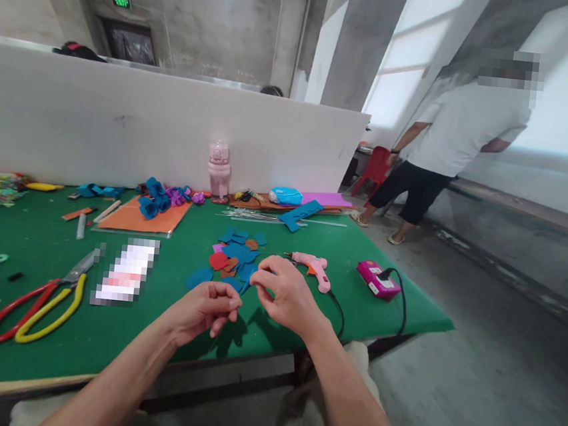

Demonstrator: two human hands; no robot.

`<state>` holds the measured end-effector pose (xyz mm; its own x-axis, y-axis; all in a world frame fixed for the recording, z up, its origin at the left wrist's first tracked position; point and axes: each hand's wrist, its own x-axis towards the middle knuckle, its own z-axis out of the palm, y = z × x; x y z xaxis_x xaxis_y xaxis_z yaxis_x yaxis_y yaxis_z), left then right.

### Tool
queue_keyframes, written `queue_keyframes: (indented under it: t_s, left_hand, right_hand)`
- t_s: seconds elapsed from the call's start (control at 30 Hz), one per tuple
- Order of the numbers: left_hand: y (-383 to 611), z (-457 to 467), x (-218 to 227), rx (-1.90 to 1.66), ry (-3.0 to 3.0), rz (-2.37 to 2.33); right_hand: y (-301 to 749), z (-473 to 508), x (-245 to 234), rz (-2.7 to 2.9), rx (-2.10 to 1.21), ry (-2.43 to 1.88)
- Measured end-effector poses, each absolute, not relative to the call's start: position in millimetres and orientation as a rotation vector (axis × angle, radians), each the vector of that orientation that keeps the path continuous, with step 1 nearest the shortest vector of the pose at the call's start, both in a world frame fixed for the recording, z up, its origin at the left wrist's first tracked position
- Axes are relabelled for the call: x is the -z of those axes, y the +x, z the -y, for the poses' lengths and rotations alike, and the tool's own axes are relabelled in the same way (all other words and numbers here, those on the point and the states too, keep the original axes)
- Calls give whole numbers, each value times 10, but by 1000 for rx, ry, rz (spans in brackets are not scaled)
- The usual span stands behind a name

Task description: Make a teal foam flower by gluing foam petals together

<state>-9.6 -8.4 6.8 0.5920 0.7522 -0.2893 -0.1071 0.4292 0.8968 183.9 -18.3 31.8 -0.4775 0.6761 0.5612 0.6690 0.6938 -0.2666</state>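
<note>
Both my hands hover over the near edge of a green table (34, 242). My right hand (283, 293) pinches a small blue foam piece (248, 283) between thumb and fingers. My left hand (207, 309) is curled closed just left of it, fingertips pressed together; what it holds is too small to see. Just beyond lies a pile of blue and red foam cut-outs (234, 255). A pink glue gun (313, 267) rests to the right of the pile, its black cord running off the table's edge.
Red and yellow scissors (37, 303) lie at near left, an orange sheet (143, 216) with blue foam flowers behind. A pink bottle (218, 172) stands by a white partition (122, 124). A magenta power box (378, 280) sits right. A person in a white shirt (452, 135) stands beyond.
</note>
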Motion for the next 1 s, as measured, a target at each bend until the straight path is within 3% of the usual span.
queue_keyframes:
  t_s: [0.3,0.6,1.0]
  left_hand:
    - [-104,77,-59,-608,980,-768]
    - [-39,94,-46,-738,920,-690]
    - [35,137,3,-846,1016,-749]
  right_hand:
    - [1870,172,-306,2066,-162,-1015]
    - [1691,93,-144,1471,-1345,-878]
    - [1436,100,-114,1191,-1327,-861]
